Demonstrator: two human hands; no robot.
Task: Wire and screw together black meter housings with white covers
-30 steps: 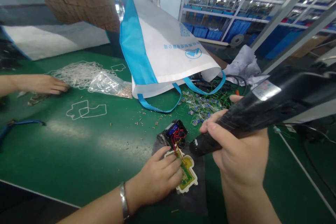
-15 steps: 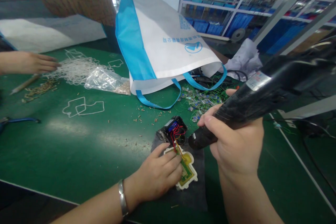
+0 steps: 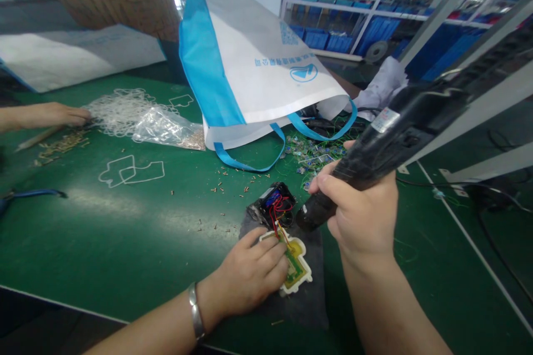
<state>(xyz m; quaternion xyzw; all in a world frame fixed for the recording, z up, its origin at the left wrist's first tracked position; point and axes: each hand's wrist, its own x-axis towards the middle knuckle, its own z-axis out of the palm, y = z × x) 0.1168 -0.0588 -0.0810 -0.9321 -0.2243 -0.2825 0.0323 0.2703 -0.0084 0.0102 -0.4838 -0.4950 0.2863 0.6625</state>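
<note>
Left hand [image 3: 252,270] lies over the board [image 3: 297,272] with fingers bent; whether it grips, I cannot tell. Right hand [image 3: 368,216] grips the black tool [image 3: 387,138], its tip near. The board is on grey cloth [image 3: 310,306]; if the cloth slides, the thin red wires [image 3: 282,205] could perhaps be pulled loose. Small brassy pieces [image 3: 215,227] lie scattered on the green counter [image 3: 125,249]; farther back are a bag [image 3: 254,61] and shelves [image 3: 333,6].

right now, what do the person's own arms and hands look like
The left hand is ungloved, with a shiny silver-coloured bracelet around the wrist. The right hand is ungloved too, with nothing visible on its wrist. Neither forearm shows a sleeve.
</note>
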